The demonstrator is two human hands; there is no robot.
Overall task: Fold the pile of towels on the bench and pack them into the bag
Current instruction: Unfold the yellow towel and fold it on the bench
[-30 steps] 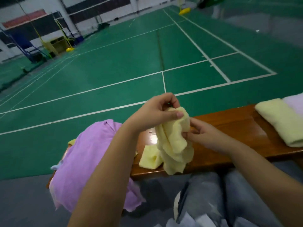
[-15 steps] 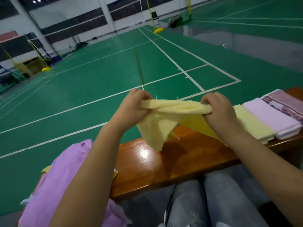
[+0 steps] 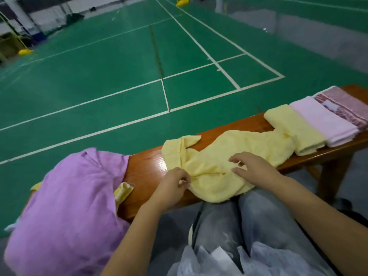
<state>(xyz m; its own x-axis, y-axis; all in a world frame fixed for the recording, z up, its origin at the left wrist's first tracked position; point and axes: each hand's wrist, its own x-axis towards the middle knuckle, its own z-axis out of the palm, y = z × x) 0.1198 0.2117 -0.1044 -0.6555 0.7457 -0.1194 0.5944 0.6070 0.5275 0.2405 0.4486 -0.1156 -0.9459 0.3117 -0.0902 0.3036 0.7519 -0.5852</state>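
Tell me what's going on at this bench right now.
A person seated at a wooden bench is folding towels. A yellow towel lies spread and rumpled on it; the left hand pinches its near edge while the right hand rests on top, fingers relaxed. To the right sit three folded towels: yellow, light pink and a patterned pink one. A purple cloth covers the unfolded heap on the left. No bag is visible.
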